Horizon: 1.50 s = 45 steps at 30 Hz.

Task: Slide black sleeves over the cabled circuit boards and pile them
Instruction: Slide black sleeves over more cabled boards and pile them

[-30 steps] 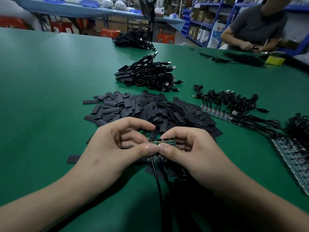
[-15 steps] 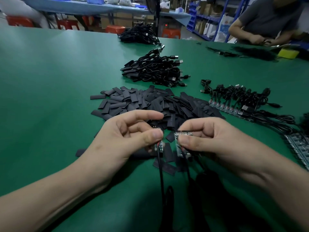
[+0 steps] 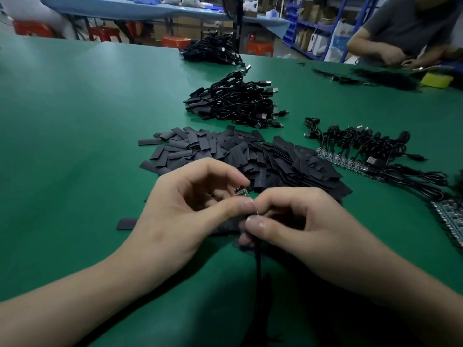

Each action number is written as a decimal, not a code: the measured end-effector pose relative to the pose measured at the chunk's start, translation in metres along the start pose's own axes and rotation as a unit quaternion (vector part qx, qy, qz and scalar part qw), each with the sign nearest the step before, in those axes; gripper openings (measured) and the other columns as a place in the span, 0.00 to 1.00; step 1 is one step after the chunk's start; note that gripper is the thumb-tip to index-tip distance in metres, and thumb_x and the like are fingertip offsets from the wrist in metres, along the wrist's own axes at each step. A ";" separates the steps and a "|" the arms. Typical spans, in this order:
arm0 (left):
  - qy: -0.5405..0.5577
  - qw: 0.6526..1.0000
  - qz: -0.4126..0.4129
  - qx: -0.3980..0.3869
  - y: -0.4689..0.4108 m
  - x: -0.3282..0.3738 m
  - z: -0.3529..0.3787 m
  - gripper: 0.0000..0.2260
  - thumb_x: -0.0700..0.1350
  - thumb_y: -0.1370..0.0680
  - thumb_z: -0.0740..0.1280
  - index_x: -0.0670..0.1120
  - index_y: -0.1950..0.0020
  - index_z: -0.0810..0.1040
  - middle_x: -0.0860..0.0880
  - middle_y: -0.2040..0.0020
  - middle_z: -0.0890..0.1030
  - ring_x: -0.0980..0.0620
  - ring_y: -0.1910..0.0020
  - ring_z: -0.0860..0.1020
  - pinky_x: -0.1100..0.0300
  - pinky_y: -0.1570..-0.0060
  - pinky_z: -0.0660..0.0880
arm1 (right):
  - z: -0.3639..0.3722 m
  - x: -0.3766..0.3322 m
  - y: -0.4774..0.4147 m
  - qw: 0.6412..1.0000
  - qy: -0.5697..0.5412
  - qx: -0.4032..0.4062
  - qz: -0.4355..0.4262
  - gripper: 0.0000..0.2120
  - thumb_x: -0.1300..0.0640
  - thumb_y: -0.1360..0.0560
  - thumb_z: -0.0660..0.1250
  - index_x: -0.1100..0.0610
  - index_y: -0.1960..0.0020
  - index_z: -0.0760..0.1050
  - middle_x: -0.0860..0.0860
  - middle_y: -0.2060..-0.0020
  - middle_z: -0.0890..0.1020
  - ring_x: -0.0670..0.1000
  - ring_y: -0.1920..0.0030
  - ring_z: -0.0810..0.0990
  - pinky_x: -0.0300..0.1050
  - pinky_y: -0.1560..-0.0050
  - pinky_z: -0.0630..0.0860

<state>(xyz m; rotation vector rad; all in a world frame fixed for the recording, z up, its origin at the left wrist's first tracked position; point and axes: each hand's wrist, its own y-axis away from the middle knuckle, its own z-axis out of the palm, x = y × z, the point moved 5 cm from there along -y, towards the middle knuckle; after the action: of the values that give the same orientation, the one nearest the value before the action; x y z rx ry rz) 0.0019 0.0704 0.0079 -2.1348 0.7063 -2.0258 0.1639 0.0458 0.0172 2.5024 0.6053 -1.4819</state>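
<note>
My left hand [image 3: 190, 209] pinches a small green circuit board [image 3: 241, 192] between thumb and forefinger, just above the table. My right hand [image 3: 300, 229] is close against it, pinching the board's black cable [image 3: 258, 266] just below the board; the cable runs down toward me. Whether my right hand holds anything more is hidden by its fingers. A loose heap of flat black sleeves [image 3: 250, 156] lies right behind both hands. Farther back sits a pile of sleeved cables [image 3: 233, 101].
A row of bare boards with coiled cables [image 3: 350, 161] lies to the right, and more boards [image 3: 451, 219] reach the right edge. Another cable pile [image 3: 213, 51] sits far back. A person [image 3: 406, 28] works at the far right corner beside a yellow object [image 3: 437, 80].
My hands first held a joined set of boards, pulled apart with a board in each, then came back together. My right hand now pinches the cable under the left hand's board.
</note>
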 end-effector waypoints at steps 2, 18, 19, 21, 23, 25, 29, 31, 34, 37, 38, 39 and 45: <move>-0.057 0.998 0.013 -0.011 0.000 0.001 0.000 0.08 0.52 0.27 0.72 0.55 0.48 0.82 0.52 0.57 0.83 0.53 0.58 0.81 0.56 0.56 0.78 | -0.003 -0.004 0.001 0.992 -0.123 -0.001 0.004 0.09 0.53 0.21 0.68 0.57 0.56 0.80 0.54 0.62 0.87 0.56 0.61 0.86 0.43 0.58 0.82; -0.380 0.900 0.146 -0.160 0.015 0.005 0.019 0.07 0.54 0.24 0.72 0.58 0.46 0.82 0.61 0.58 0.77 0.61 0.55 0.75 0.61 0.55 0.75 | -0.049 0.006 0.001 0.992 -0.003 -0.011 0.127 0.14 0.44 0.23 0.65 0.52 0.58 0.79 0.49 0.75 0.70 0.46 0.79 0.64 0.35 0.79 0.61; -0.354 0.914 0.130 -0.149 0.014 0.004 0.018 0.07 0.53 0.25 0.74 0.58 0.48 0.82 0.60 0.59 0.78 0.62 0.56 0.76 0.62 0.55 0.75 | -0.045 0.007 -0.001 0.992 0.010 -0.006 0.125 0.13 0.44 0.22 0.64 0.52 0.58 0.79 0.49 0.74 0.70 0.46 0.78 0.64 0.36 0.78 0.61; -0.264 0.956 0.075 -0.107 0.009 0.002 0.012 0.08 0.49 0.28 0.78 0.56 0.51 0.84 0.57 0.60 0.81 0.59 0.60 0.80 0.61 0.58 0.77 | -0.035 0.011 -0.002 0.992 0.007 -0.002 0.124 0.12 0.43 0.23 0.66 0.50 0.60 0.78 0.49 0.73 0.68 0.46 0.76 0.62 0.38 0.76 0.59; -0.143 0.987 -0.001 -0.069 0.005 -0.002 0.006 0.09 0.47 0.32 0.80 0.54 0.54 0.84 0.52 0.62 0.83 0.56 0.63 0.81 0.54 0.59 0.79 | -0.024 0.015 -0.001 0.989 -0.061 -0.015 0.135 0.11 0.44 0.25 0.69 0.50 0.60 0.78 0.49 0.74 0.66 0.46 0.76 0.60 0.37 0.76 0.58; -0.066 0.996 -0.040 -0.051 0.003 -0.005 0.003 0.09 0.49 0.34 0.78 0.52 0.56 0.83 0.49 0.63 0.83 0.55 0.65 0.78 0.55 0.60 0.78 | -0.012 0.018 0.000 0.977 -0.147 -0.038 0.148 0.09 0.47 0.25 0.71 0.51 0.60 0.80 0.48 0.75 0.66 0.45 0.78 0.59 0.35 0.78 0.59; -0.060 0.997 -0.037 -0.041 0.005 -0.007 0.003 0.08 0.50 0.34 0.78 0.54 0.56 0.85 0.51 0.64 0.83 0.56 0.65 0.78 0.57 0.61 0.77 | -0.001 0.021 -0.002 0.967 -0.202 -0.054 0.143 0.07 0.47 0.27 0.71 0.50 0.59 0.82 0.46 0.77 0.66 0.43 0.80 0.59 0.33 0.79 0.60; -0.111 0.993 -0.001 -0.031 0.006 -0.002 0.002 0.10 0.52 0.33 0.80 0.55 0.54 0.85 0.54 0.60 0.84 0.58 0.62 0.81 0.58 0.58 0.79 | -0.001 0.022 -0.002 0.968 -0.202 -0.038 0.141 0.08 0.47 0.28 0.71 0.51 0.60 0.81 0.46 0.78 0.66 0.44 0.80 0.59 0.33 0.80 0.60; -0.252 0.961 0.110 -0.032 0.008 0.013 0.004 0.13 0.54 0.32 0.78 0.54 0.49 0.85 0.62 0.54 0.84 0.63 0.54 0.82 0.69 0.52 0.76 | -0.002 0.023 -0.003 0.968 -0.206 -0.018 0.139 0.08 0.48 0.28 0.71 0.51 0.61 0.81 0.47 0.79 0.66 0.44 0.80 0.59 0.33 0.80 0.60; -0.265 0.955 0.128 -0.016 0.009 0.017 0.004 0.11 0.52 0.30 0.77 0.54 0.49 0.85 0.64 0.55 0.84 0.66 0.54 0.81 0.71 0.53 0.75 | -0.002 0.022 -0.002 0.970 -0.199 -0.023 0.140 0.09 0.47 0.28 0.71 0.52 0.60 0.81 0.46 0.78 0.67 0.43 0.80 0.60 0.34 0.80 0.61; -0.250 0.962 0.113 -0.006 0.008 0.016 0.002 0.11 0.51 0.31 0.77 0.55 0.50 0.85 0.64 0.55 0.84 0.66 0.55 0.82 0.71 0.53 0.76 | -0.003 0.022 -0.001 0.970 -0.198 -0.025 0.142 0.10 0.45 0.27 0.71 0.51 0.60 0.81 0.46 0.78 0.66 0.43 0.80 0.61 0.35 0.79 0.61; -0.233 0.968 0.092 0.005 0.007 0.014 -0.001 0.11 0.52 0.32 0.78 0.56 0.50 0.85 0.64 0.55 0.85 0.65 0.55 0.82 0.71 0.53 0.76 | -0.005 0.022 -0.001 0.968 -0.203 -0.025 0.145 0.12 0.43 0.26 0.70 0.51 0.60 0.82 0.45 0.77 0.66 0.43 0.79 0.61 0.35 0.79 0.62; -0.174 0.984 0.000 0.035 0.004 0.002 -0.010 0.12 0.59 0.34 0.75 0.60 0.52 0.87 0.61 0.58 0.86 0.58 0.58 0.84 0.62 0.54 0.79 | -0.037 0.019 0.003 0.985 -0.080 -0.026 0.152 0.16 0.41 0.24 0.64 0.51 0.63 0.78 0.47 0.73 0.65 0.45 0.76 0.60 0.35 0.78 0.59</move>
<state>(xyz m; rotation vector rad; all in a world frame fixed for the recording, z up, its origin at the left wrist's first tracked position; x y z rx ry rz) -0.0091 0.0689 0.0093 -2.3565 0.5707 -1.5857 0.2027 0.0606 0.0184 2.2821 0.2208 -1.5072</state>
